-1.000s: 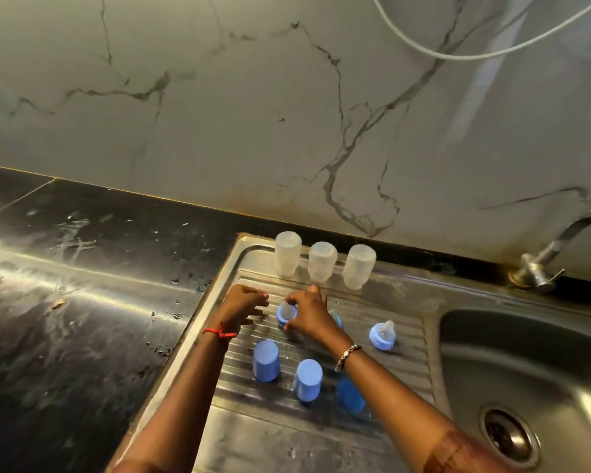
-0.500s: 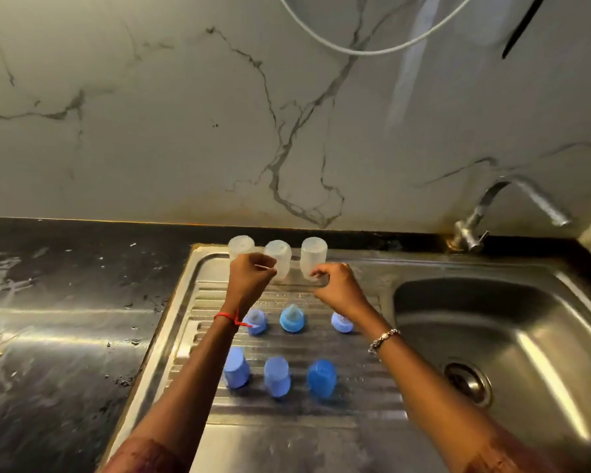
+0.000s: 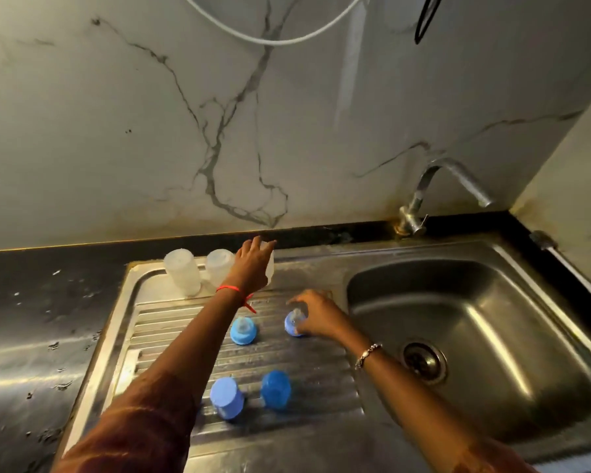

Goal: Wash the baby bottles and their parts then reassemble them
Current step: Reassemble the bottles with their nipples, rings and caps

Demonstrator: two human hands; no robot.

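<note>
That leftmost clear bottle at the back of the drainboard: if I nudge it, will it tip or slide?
Likely tips easily: the leftmost bottle is tall, narrow and looks empty, so probably light. It may slide first, since the steel drainboard under it looks smooth and shiny. Once down, its round body would probably roll.

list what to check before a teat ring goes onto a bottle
1. Left hand on rightmost bottle: touching; firm grip cannot tell.
2. Right hand pinches teat ring: ok.
3. Middle bottle clear of left wrist: not ok, very close.
4. Tap off: ok, no water seen.
5. Blue caps within reach: two seen, ok; a third cannot tell.
</note>
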